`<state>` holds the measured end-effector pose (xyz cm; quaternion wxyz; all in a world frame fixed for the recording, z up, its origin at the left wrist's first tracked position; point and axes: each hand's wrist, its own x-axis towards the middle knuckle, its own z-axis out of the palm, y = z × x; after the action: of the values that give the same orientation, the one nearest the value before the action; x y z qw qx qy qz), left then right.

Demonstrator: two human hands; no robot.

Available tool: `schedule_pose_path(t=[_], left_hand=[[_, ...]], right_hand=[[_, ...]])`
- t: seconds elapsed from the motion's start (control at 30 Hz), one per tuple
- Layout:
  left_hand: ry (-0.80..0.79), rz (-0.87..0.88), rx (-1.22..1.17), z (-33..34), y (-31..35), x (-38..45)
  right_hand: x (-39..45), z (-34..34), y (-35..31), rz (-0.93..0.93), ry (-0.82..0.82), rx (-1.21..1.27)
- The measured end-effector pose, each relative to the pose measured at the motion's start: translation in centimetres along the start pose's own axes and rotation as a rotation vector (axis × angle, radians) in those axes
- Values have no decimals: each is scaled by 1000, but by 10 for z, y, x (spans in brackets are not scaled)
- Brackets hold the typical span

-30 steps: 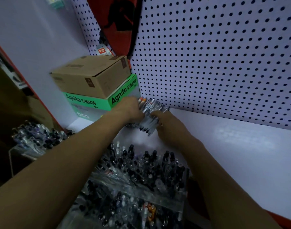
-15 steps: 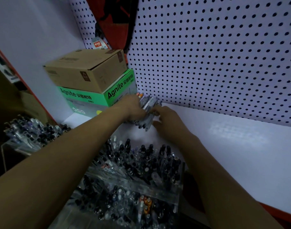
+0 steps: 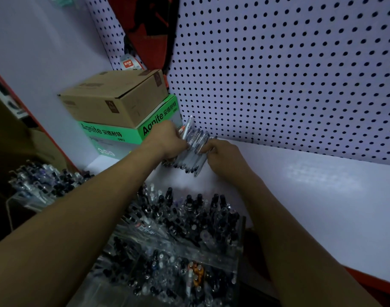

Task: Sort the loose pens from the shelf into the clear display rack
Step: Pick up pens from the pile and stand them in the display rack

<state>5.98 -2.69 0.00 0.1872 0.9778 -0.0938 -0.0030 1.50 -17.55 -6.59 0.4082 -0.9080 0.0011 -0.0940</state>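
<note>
A white pegboard wall [image 3: 278,74] rose behind a white shelf [image 3: 311,196] in the head view, with a red-and-black item [image 3: 149,29] hanging at the corner. Two boxes stood stacked against the wall: one brown carton [image 3: 114,100] atop one green box [image 3: 123,134] printed "Agnite".

Both arms reached forward over a clear display rack [image 3: 178,235] crowded with upright dark-capped pens, too many and too blurred to count. A second rack [image 3: 41,187] stood at the left, partly cut off in shadow.

At the shelf's back corner, beside the green box, lay the loose pens [image 3: 190,156] in a bundle. The left hand [image 3: 169,140] curled round the bundle's left side, one pen sticking up above its fingers. The right hand [image 3: 222,156] pinched the bundle's right edge with bent fingers. The pens' number could not be told; the hands hid much of them.
</note>
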Motion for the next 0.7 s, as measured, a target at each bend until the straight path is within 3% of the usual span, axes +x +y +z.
schedule_pose_path(t=[0.27, 0.43, 0.5, 0.6, 0.7], left_hand=[[23, 4, -44, -1, 2, -5], [-12, -11, -93, -8, 5, -7], [-51, -58, -245, -18, 6, -10], [-173, -132, -675, -37, 12, -22], [-197, -134, -904, -57, 18, -47]], right_hand=[[-4, -5, 1, 242, 200, 304], [-8, -22, -1, 379, 93, 584], [-10, -34, -13, 358, 51, 632], [-14, -52, -40, 282, 60, 620], [-20, -61, -65, 231, 56, 616]])
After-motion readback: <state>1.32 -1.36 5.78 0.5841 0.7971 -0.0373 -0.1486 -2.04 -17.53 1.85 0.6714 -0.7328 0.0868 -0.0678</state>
